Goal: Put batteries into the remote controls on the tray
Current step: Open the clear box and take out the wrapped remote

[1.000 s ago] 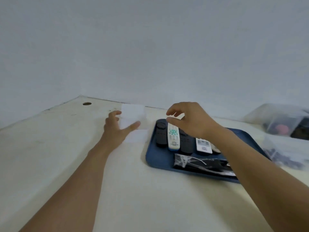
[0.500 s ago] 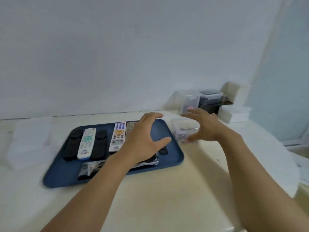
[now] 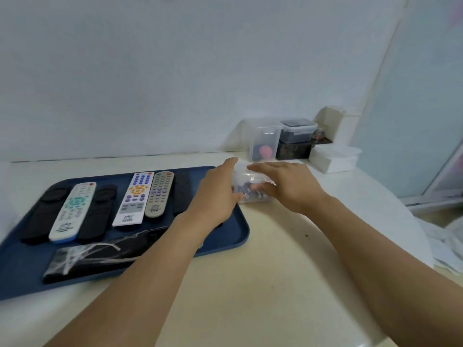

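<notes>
Remotes sit face-up in a row on the blue tray [image 3: 233,236], left of centre on the table [image 3: 263,284]: black remote [image 3: 43,216], white remote [image 3: 72,211] with teal buttons, a second black one [image 3: 96,211], white remote [image 3: 134,199] with blue and yellow buttons, grey remote [image 3: 159,194], and another dark one [image 3: 181,194], partly hidden by the left arm. A bagged dark item [image 3: 100,254] lies along the tray's near edge. Clear box [image 3: 250,186] sits on the table, touching or just beside the tray's right end, with small dark items inside, too blurred to identify. Both hands clamp it: left hand [image 3: 215,194] on its left side, right hand [image 3: 288,186] over top and right side. More containers [image 3: 283,140] stand against the wall behind.
</notes>
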`<state>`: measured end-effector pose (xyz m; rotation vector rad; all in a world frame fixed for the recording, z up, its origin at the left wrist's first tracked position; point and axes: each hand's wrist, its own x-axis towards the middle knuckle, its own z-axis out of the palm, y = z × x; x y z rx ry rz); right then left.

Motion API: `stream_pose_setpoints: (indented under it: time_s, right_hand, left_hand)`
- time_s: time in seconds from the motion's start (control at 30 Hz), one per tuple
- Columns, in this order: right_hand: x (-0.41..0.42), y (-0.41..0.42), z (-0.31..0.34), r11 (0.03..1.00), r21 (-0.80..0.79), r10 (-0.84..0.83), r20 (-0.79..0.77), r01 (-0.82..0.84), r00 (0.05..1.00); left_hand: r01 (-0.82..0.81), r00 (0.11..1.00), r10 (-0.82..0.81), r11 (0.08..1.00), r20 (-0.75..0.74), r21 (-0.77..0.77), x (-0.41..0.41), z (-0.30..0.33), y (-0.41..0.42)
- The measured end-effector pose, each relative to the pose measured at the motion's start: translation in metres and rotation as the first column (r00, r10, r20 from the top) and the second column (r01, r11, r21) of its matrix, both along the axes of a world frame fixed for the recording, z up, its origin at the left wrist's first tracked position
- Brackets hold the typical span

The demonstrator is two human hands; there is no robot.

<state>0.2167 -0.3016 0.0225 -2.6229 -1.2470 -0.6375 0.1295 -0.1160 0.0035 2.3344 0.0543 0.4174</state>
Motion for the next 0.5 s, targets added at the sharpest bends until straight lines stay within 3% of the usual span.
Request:
stream_pose_setpoints:
  time_s: [0.13,0.27,0.33,0.4,0.5]
  right_hand:
    - [0.003,0.002,0.004,1.0,0.007,0.013,0.044,-0.013,0.999]
    - [0.005,-0.01,0.017,0.982,0.183,0.0,-0.234,0.043,0.972]
    - [0.004,-0.015,0.023,0.951,0.297,0.006,-0.285,0.082,0.958]
    - [0.002,-0.016,0.027,0.897,0.427,-0.018,-0.225,0.116,0.974]
    - [0.004,-0.016,0.028,0.776,0.629,-0.121,0.066,0.053,0.99]
  left_hand:
    - [-0.013,0.999,0.015,0.998,0.031,-0.061,-0.001,-0.004,-0.004]
    - [-0.028,0.999,0.029,0.998,0.031,-0.056,-0.007,-0.002,-0.009]
    - [-0.035,0.998,0.037,0.998,0.043,-0.045,-0.008,0.0,-0.012]
    - [-0.02,0.998,0.02,1.0,0.059,0.013,-0.01,0.001,-0.015]
    - [0.038,0.996,-0.05,0.988,0.079,0.148,-0.014,0.007,-0.015]
